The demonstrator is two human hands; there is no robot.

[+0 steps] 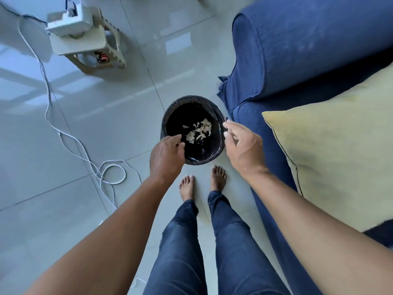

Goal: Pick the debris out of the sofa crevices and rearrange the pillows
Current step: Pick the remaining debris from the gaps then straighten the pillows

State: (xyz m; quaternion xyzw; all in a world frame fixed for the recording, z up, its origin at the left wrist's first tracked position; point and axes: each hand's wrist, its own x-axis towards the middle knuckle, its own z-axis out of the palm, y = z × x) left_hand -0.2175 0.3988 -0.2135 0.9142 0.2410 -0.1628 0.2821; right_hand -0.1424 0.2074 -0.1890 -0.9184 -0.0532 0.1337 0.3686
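A round bin with a black liner (170, 116) stands on the floor beside the blue sofa (308, 45). Pale scraps of debris (198, 130) lie at its bottom. My left hand (167, 155) hovers over the bin's near-left rim, fingers curled downward, and I cannot see anything in it. My right hand (242, 143) hangs over the bin's right rim with its fingers loosely apart and nothing visible between them. A yellow pillow (340, 150) with dark piping lies on the sofa seat to my right.
My bare feet (202, 182) stand on grey floor tiles just behind the bin. White cables (110, 171) trail and coil across the floor at left. A white stool carrying a white device (85, 37) sits at the far left.
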